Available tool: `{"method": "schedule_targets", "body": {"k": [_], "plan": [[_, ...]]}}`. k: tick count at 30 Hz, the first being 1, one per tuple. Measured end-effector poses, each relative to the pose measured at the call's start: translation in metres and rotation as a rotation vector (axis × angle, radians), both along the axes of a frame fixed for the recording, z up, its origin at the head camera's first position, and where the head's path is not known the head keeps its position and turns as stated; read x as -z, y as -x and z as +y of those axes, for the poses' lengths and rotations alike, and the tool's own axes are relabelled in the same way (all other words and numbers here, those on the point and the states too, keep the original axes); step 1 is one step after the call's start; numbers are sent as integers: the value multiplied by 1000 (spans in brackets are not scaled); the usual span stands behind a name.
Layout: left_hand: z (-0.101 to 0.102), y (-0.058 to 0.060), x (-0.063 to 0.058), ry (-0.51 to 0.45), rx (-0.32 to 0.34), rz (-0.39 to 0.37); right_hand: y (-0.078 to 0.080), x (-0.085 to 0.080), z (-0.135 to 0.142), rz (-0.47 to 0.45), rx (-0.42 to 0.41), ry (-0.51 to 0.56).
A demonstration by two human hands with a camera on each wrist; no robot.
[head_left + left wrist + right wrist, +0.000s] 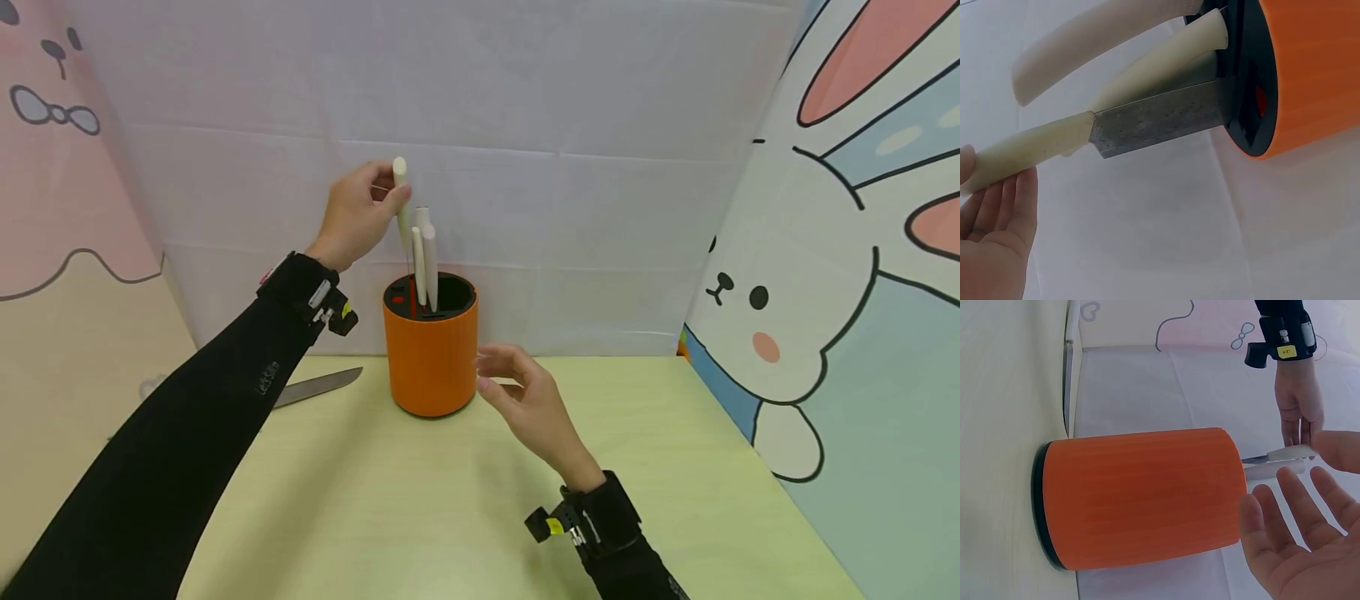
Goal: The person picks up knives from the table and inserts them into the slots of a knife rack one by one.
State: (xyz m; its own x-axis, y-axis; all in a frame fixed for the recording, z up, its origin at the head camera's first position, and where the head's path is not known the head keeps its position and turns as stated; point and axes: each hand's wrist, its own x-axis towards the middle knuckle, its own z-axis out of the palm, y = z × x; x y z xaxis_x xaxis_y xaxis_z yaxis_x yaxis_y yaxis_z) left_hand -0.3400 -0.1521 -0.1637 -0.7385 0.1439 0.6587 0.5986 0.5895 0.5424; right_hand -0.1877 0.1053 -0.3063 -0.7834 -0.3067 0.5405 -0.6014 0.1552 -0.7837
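Observation:
My left hand (351, 215) pinches the cream handle of a knife (403, 229) above an orange round knife block (432, 367). In the left wrist view this knife's broad blade (1160, 115) is partly out of a slot in the black top, its lower part hidden inside. White handles (429, 258) of other knives stand in the block close by. Beside the block's right side is my right hand (528, 408), fingers relaxed and holding nothing; whether a fingertip touches the orange wall I cannot tell.
Another knife's blade (322, 386) lies on the pale yellow table (420, 500) left of the block, its other end hidden behind my left sleeve (240, 392). A white sheet (615, 242) hangs behind the block, with cartoon-printed panels (795, 333) on both sides.

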Motion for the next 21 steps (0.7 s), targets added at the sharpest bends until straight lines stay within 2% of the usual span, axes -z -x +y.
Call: {"method": "schedule_targets", "body": {"k": [4, 16, 21], "plan": [[0, 4, 8, 22, 11, -9, -5, -5, -1, -15, 1, -5], [-1, 11, 29, 45, 14, -41, -4, -5, -1, -33, -2, -13], [-1, 12, 36, 51, 19, -34, 12, 14, 1, -20, -7, -7]]}}
